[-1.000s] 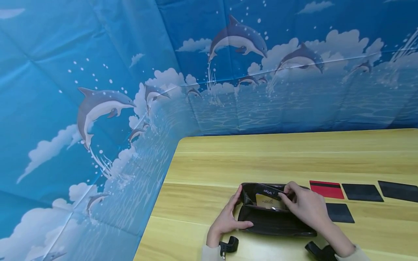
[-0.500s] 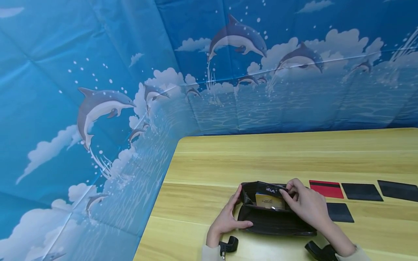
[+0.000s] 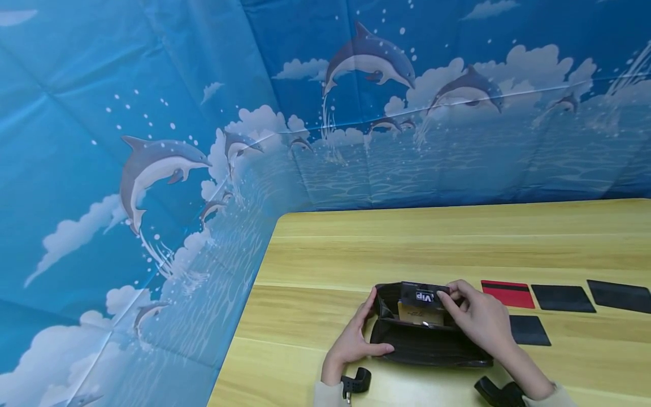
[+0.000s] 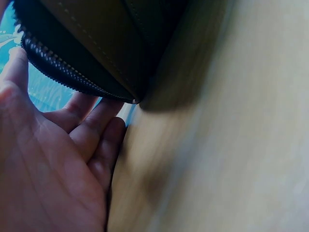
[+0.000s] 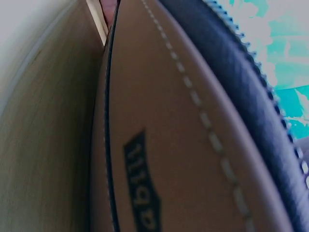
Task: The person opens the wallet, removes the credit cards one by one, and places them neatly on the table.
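Observation:
An unzipped dark long wallet (image 3: 429, 347) lies spread on the table. My left hand (image 3: 351, 341) grips its left end, thumb over the front panel. In the left wrist view, the fingers of that hand (image 4: 43, 140) touch the wallet's zipper edge (image 4: 63, 67). My right hand (image 3: 480, 319) pinches the right end of a black card (image 3: 411, 293) with white "Vip" lettering, which stands above the wallet's inner pocket. Below it, a yellowish card (image 3: 413, 312) shows in the wallet. The right wrist view is filled by the wallet's brown stitched panel (image 5: 159, 96); the right fingers are hidden there.
To the right of the wallet lie a red card (image 3: 508, 295) with a black stripe, a black card (image 3: 563, 298), another dark card (image 3: 623, 295) and a dark card (image 3: 530, 330) nearer the right wrist. A blue dolphin-print sheet (image 3: 285, 164) stands behind the wooden table (image 3: 325, 265).
The Vip card has tilted up and come further into view above the wallet, so its lettering now faces the camera. My left hand and the wallet have barely moved.

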Motion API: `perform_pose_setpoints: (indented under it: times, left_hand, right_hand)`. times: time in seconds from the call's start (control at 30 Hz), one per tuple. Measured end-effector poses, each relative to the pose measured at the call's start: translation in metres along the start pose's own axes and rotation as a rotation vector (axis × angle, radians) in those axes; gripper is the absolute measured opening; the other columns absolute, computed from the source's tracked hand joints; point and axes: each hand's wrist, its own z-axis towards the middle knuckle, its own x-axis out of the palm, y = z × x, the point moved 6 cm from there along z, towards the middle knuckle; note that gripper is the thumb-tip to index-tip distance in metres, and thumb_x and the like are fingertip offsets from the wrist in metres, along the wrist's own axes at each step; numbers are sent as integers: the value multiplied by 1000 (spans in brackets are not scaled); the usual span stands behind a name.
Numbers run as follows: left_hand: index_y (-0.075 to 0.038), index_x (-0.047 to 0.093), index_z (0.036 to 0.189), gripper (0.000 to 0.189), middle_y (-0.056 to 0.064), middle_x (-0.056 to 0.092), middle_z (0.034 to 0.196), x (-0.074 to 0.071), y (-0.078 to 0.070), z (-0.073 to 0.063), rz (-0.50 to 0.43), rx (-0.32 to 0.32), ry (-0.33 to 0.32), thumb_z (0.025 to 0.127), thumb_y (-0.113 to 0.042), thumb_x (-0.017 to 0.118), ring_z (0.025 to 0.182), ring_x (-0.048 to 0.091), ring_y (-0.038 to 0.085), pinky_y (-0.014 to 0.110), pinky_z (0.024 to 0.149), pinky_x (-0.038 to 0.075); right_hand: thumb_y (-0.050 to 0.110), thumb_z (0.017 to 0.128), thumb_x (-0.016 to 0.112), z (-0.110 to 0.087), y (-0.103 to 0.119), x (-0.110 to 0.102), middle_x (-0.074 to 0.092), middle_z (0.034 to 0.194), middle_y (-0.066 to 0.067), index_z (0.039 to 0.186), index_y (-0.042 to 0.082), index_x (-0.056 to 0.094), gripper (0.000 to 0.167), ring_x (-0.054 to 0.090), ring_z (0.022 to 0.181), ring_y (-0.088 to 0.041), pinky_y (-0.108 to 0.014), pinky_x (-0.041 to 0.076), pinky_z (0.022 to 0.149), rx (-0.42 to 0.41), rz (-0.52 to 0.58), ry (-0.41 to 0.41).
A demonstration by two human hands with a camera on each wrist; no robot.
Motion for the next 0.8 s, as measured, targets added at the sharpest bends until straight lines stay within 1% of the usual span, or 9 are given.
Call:
perform_pose_setpoints:
  times: [0.23,0.33,0.43,0.53,0.63,0.8]
  left_hand:
    - [-15,10,154,109,8,16,156,-1,0,0,15,18,2,73,-4,81,139,21,24,36,109,24]
    - [-15,10,154,109,9,16,156,-1,0,0,26,18,-1,73,-5,82,139,21,24,36,109,24]
    - [-15,9,154,109,9,16,156,0,0,0,20,20,2,73,-5,81,139,20,24,36,109,23]
    - [-13,9,154,108,9,15,156,0,-1,0,1,32,7,73,-3,81,139,19,24,37,110,24]
    - [-12,8,154,107,8,15,156,0,-2,0,-19,44,13,74,-2,80,140,19,24,40,110,24]
    - [-12,8,154,107,8,14,156,0,-2,1,-14,50,14,75,-3,79,140,18,25,42,109,24]
  right_hand:
    - [17,86,71,1,-2,-3,55,68,6,90,8,63,13,42,50,-2,-24,31,40,18,61,-24]
    - [16,88,68,1,-3,-4,54,65,7,95,7,61,14,41,49,-2,-24,30,41,22,76,-33]
    - [18,92,64,1,-5,-5,56,61,11,103,6,58,17,44,47,-2,-24,32,42,43,105,-18]
    - [22,95,60,0,-8,-5,59,59,13,110,6,56,22,48,44,-2,-25,36,44,76,145,21]
    - [22,97,58,0,-9,-5,62,59,11,114,6,55,24,49,41,-4,-26,39,45,91,186,47]
    - [19,97,57,1,-11,-8,63,60,2,114,3,54,24,49,38,-9,-25,43,41,106,301,46]
